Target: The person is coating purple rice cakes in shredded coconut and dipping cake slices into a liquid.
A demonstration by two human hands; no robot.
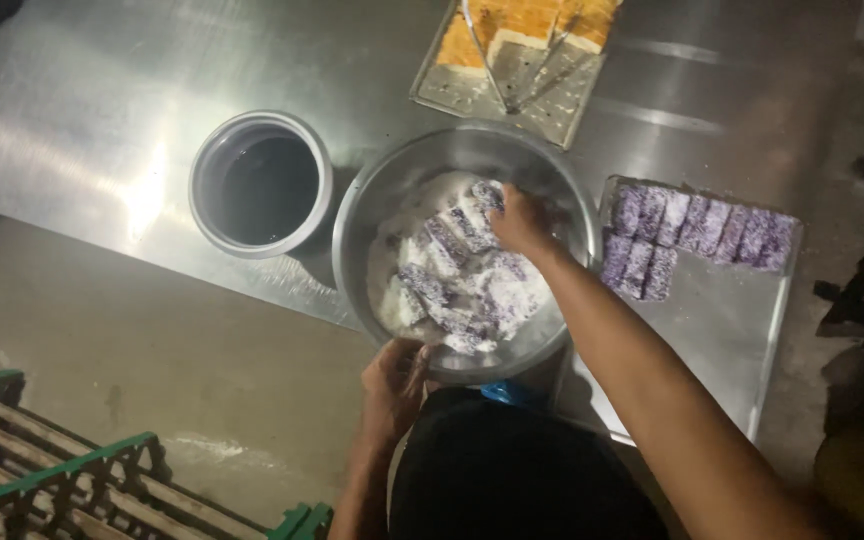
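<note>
A round steel bowl (370, 195) stands at the near edge of a steel table (92, 110). It holds several purple cake pieces (444, 240) in white shredded coating. My right hand (518, 222) reaches into the bowl's far right side, fingers closed around a purple piece. My left hand (392, 385) grips the bowl's near rim from below. To the right, a flat steel tray (722, 320) carries two rows of coated purple pieces (697, 225) along its far end.
A grey round container (260, 183) with dark contents stands left of the bowl. At the back, a tray (472, 92) holds orange cake slabs and metal tongs (522, 70). Green crates (62, 480) sit on the floor at lower left.
</note>
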